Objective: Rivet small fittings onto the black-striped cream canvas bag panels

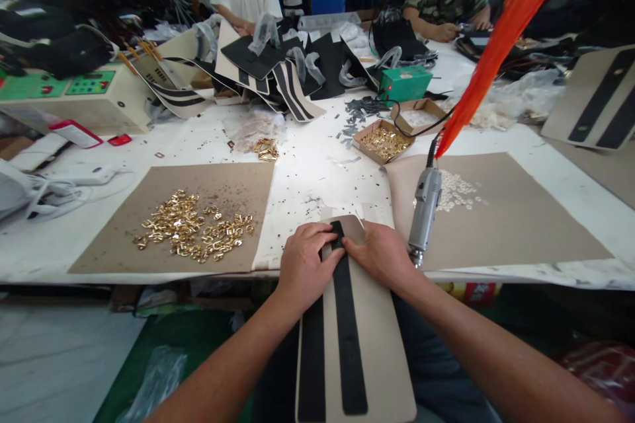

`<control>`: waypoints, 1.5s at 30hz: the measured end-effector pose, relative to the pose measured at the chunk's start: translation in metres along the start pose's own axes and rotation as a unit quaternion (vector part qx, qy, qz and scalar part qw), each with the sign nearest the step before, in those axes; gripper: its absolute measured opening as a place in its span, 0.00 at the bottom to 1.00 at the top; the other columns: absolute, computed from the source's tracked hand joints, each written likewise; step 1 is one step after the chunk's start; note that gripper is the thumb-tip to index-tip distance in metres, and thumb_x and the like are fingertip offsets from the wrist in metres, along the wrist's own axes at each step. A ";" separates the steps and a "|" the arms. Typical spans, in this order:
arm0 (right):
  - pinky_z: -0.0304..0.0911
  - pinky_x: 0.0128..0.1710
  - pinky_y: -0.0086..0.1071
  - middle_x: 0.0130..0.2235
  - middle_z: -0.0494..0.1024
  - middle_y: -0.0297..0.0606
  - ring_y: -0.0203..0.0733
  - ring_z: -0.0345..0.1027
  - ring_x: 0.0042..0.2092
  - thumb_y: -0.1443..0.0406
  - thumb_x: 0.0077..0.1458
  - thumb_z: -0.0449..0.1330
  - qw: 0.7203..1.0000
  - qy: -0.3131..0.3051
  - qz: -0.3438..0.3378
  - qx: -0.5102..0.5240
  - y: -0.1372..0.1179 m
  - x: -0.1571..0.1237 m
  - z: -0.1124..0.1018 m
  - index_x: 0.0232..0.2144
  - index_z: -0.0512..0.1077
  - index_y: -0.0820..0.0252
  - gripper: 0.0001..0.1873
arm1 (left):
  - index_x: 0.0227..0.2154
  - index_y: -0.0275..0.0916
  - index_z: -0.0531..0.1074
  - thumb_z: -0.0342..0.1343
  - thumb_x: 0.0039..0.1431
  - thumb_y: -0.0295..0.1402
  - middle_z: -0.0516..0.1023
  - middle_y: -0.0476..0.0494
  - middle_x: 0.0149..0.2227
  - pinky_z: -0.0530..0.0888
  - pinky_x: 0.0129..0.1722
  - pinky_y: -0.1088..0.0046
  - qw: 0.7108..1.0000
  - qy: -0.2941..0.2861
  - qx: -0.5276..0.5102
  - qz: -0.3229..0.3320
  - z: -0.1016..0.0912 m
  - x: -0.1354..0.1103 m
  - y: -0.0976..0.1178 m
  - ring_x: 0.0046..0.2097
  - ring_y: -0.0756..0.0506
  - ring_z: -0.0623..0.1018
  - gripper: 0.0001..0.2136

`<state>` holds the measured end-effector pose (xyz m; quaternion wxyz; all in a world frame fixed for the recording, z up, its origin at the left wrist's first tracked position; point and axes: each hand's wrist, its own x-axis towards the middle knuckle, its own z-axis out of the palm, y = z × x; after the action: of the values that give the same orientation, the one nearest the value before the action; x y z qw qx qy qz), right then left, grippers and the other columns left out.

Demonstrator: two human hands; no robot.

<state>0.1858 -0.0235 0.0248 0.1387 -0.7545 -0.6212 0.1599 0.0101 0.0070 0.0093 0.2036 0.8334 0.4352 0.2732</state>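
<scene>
A beige panel with two black strips (381,357) slopes from my lap up to the front edge of the table. My left hand (307,264) grips its upper left part, thumb and fingertips pressing around the top end of the inner black strip (347,337). From the other side my right hand (380,252) clasps the panel's upper right edge, its thumb against the same strip end. Whatever small part may lie under the fingertips is hidden. Just right of my right hand hangs a grey electric screwdriver (425,205), upright and bit down.
Gold metal clasps (178,225) lie on the left brown sheet (124,211); small pale rings (454,192) lie on the right one. Behind stand a box of gold parts (384,140) and a green box (405,83). An orange cord bundle (501,46) slants above. Co-workers sit opposite.
</scene>
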 end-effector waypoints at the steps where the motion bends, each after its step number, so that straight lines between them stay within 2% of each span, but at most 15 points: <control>1: 0.63 0.36 0.37 0.37 0.83 0.44 0.55 0.78 0.40 0.55 0.61 0.58 1.000 0.001 -0.001 0.002 0.000 0.001 0.001 0.40 0.79 0.56 0.14 | 0.42 0.43 0.80 0.68 0.57 0.32 0.81 0.44 0.50 0.74 0.57 0.53 1.000 0.017 -0.008 -0.012 0.003 -0.002 -0.001 0.55 0.39 0.76 0.10; 5: 0.66 0.40 0.40 0.39 0.82 0.45 0.55 0.77 0.41 0.56 0.59 0.61 0.998 0.009 -0.004 0.059 0.000 -0.001 0.001 0.44 0.78 0.58 0.15 | 0.42 0.43 0.80 0.69 0.55 0.29 0.81 0.45 0.51 0.73 0.58 0.55 0.997 0.059 -0.041 -0.030 0.010 -0.009 -0.002 0.55 0.40 0.76 0.12; 7: 0.68 0.43 0.40 0.46 0.80 0.46 0.53 0.75 0.46 0.58 0.57 0.63 0.988 0.061 -0.024 0.141 0.000 -0.011 -0.005 0.51 0.74 0.59 0.21 | 0.42 0.43 0.80 0.68 0.55 0.30 0.81 0.45 0.51 0.73 0.59 0.55 0.997 0.061 -0.046 -0.028 0.010 -0.010 -0.002 0.56 0.40 0.76 0.11; 10: 0.69 0.44 0.38 0.53 0.76 0.46 0.47 0.73 0.48 0.61 0.58 0.63 0.946 0.176 -0.080 0.260 0.011 -0.036 -0.021 0.58 0.69 0.58 0.26 | 0.41 0.43 0.80 0.67 0.57 0.32 0.81 0.44 0.51 0.73 0.59 0.53 0.997 0.057 -0.039 -0.017 0.010 -0.008 -0.007 0.56 0.39 0.76 0.09; 12: 0.69 0.42 0.36 0.47 0.77 0.42 0.44 0.73 0.43 0.62 0.60 0.61 0.926 0.229 -0.088 0.287 0.031 -0.054 -0.034 0.52 0.73 0.56 0.17 | 0.41 0.43 0.80 0.66 0.57 0.35 0.81 0.43 0.51 0.73 0.58 0.50 0.998 0.060 -0.029 -0.005 0.011 -0.005 -0.013 0.55 0.38 0.76 0.09; 14: 0.68 0.39 0.35 0.39 0.78 0.39 0.42 0.72 0.38 0.60 0.62 0.61 0.925 0.257 -0.043 0.275 0.062 -0.064 -0.045 0.42 0.77 0.56 0.09 | 0.41 0.44 0.80 0.65 0.58 0.37 0.81 0.43 0.51 0.72 0.58 0.49 0.998 0.064 -0.025 0.011 0.013 -0.003 -0.020 0.55 0.37 0.76 0.09; 15: 0.68 0.38 0.35 0.36 0.78 0.38 0.42 0.72 0.36 0.59 0.61 0.61 0.929 0.262 -0.008 0.263 0.082 -0.065 -0.050 0.39 0.78 0.56 0.09 | 0.41 0.44 0.80 0.65 0.59 0.37 0.81 0.43 0.51 0.72 0.58 0.48 0.997 0.066 -0.023 0.020 0.015 -0.002 -0.023 0.55 0.37 0.76 0.09; 18: 0.67 0.38 0.35 0.35 0.79 0.38 0.43 0.72 0.34 0.56 0.59 0.62 0.945 0.246 0.076 0.200 0.143 -0.049 -0.062 0.39 0.79 0.58 0.13 | 0.42 0.44 0.79 0.63 0.60 0.40 0.81 0.43 0.51 0.72 0.58 0.48 0.997 0.068 -0.017 0.040 0.018 -0.001 -0.030 0.54 0.37 0.77 0.10; 20: 0.67 0.40 0.35 0.35 0.80 0.38 0.44 0.73 0.35 0.57 0.57 0.61 0.963 0.213 0.087 0.138 0.175 -0.029 -0.066 0.41 0.80 0.59 0.15 | 0.42 0.44 0.79 0.63 0.60 0.40 0.81 0.43 0.51 0.72 0.58 0.48 0.996 0.072 -0.015 0.043 0.019 -0.001 -0.031 0.54 0.36 0.77 0.11; 22: 0.66 0.41 0.35 0.35 0.81 0.37 0.44 0.73 0.36 0.58 0.57 0.60 0.976 0.180 0.082 0.091 0.191 -0.009 -0.068 0.42 0.80 0.58 0.15 | 0.43 0.44 0.80 0.63 0.60 0.41 0.81 0.43 0.51 0.72 0.59 0.48 0.996 0.076 -0.016 0.043 0.020 -0.002 -0.031 0.55 0.36 0.77 0.11; 26: 0.64 0.40 0.35 0.33 0.82 0.36 0.45 0.74 0.36 0.59 0.55 0.61 0.985 0.149 0.075 0.055 0.195 0.012 -0.067 0.38 0.82 0.55 0.12 | 0.43 0.44 0.80 0.63 0.60 0.41 0.81 0.43 0.50 0.73 0.58 0.48 0.996 0.082 -0.019 0.039 0.020 -0.003 -0.032 0.54 0.36 0.77 0.11; 32: 0.63 0.38 0.33 0.36 0.84 0.36 0.44 0.76 0.38 0.60 0.55 0.62 0.991 0.089 0.089 0.044 0.201 0.017 -0.071 0.35 0.82 0.54 0.10 | 0.42 0.46 0.80 0.65 0.58 0.39 0.82 0.44 0.50 0.73 0.57 0.48 0.996 0.083 -0.023 0.025 0.018 -0.005 -0.027 0.54 0.36 0.77 0.10; 37: 0.63 0.28 0.30 0.26 0.81 0.36 0.42 0.74 0.27 0.58 0.54 0.61 0.991 0.009 0.116 0.065 0.211 0.021 -0.075 0.38 0.82 0.59 0.15 | 0.42 0.45 0.79 0.65 0.58 0.35 0.81 0.45 0.51 0.72 0.57 0.52 0.998 0.063 -0.029 0.001 0.012 -0.009 -0.015 0.55 0.38 0.76 0.09; 40: 0.61 0.27 0.30 0.25 0.80 0.37 0.42 0.73 0.26 0.58 0.55 0.59 0.993 -0.023 0.112 0.042 0.209 0.024 -0.079 0.36 0.82 0.60 0.15 | 0.42 0.45 0.79 0.66 0.57 0.33 0.81 0.46 0.51 0.72 0.58 0.53 0.998 0.055 -0.037 -0.020 0.008 -0.011 -0.008 0.55 0.39 0.76 0.10; 45: 0.55 0.29 0.32 0.29 0.81 0.41 0.46 0.73 0.32 0.59 0.53 0.60 0.994 -0.009 0.081 -0.067 0.200 0.027 -0.084 0.28 0.80 0.56 0.11 | 0.42 0.45 0.80 0.68 0.55 0.32 0.81 0.47 0.51 0.71 0.58 0.54 0.997 0.053 -0.046 -0.040 0.003 -0.013 -0.002 0.56 0.39 0.75 0.11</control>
<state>0.4036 -0.0354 0.0177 0.0689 -0.8087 -0.5682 0.1357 0.0046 -0.0036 0.0025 0.2294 0.7894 0.4655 0.3279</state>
